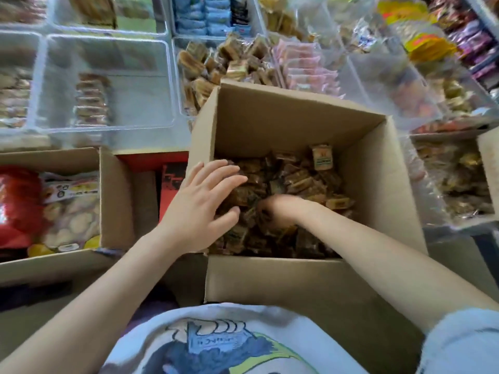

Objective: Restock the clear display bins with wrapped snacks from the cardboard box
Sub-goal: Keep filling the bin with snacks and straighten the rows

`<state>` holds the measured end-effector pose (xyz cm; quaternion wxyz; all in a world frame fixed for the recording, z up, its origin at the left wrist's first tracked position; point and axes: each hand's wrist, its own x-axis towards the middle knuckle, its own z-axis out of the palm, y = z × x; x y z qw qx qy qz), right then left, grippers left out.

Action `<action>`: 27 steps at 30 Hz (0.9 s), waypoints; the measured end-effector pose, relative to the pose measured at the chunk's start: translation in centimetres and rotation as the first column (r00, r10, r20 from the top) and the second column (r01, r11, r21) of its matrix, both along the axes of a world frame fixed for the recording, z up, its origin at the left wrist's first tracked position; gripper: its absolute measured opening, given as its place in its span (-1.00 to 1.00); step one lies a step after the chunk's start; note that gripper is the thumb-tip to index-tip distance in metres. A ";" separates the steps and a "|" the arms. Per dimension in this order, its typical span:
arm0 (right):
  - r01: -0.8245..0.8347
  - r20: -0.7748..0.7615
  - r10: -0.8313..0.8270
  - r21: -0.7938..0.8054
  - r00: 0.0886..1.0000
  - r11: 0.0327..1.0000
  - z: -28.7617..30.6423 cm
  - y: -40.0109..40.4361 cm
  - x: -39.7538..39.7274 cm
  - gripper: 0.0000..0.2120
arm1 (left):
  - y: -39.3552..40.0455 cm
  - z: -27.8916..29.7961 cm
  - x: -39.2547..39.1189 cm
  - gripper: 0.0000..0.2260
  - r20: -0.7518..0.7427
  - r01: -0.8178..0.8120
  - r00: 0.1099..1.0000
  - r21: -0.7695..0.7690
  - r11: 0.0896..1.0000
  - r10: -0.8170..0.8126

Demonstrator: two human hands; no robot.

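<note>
An open cardboard box (283, 122) stands in front of me, its bottom covered with small brown wrapped snacks (305, 179). My left hand (202, 198) lies on the left side of the pile with fingers spread and fairly straight, thumb against a snack. My right hand (278, 209) is dug into the middle of the pile, its fingers curled down among the wrappers and mostly hidden. Just behind the box, a clear display bin (181, 76) holds the same kind of brown snacks (216, 68).
A nearly bare clear bin (108, 49) with one short row of snacks (91, 99) sits at the back left. More clear bins of pink, yellow and mixed packets fill the back and right. A second cardboard box (116, 201) with a red bag stands at left.
</note>
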<state>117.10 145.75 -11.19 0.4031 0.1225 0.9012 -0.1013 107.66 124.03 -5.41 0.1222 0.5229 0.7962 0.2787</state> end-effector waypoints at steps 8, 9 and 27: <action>-0.324 0.215 0.317 -0.004 0.924 0.946 -4.2 0.7 0.8 -0.41 | 0.4 0.2 0.9 -0.54 -0.007 -0.082 0.997 -0.022 0.996 0.082; -0.279 0.189 0.278 -0.026 0.942 0.960 -3.8 1.1 0.8 -0.50 | 0.5 0.2 0.9 -0.54 -0.008 -0.090 0.996 -0.019 0.996 0.089; 0.270 0.272 -0.611 -0.958 0.743 -0.098 11.1 2.3 -1.2 -0.68 | 0.8 2.9 -0.9 -0.44 -0.120 -0.128 0.981 0.194 0.973 0.153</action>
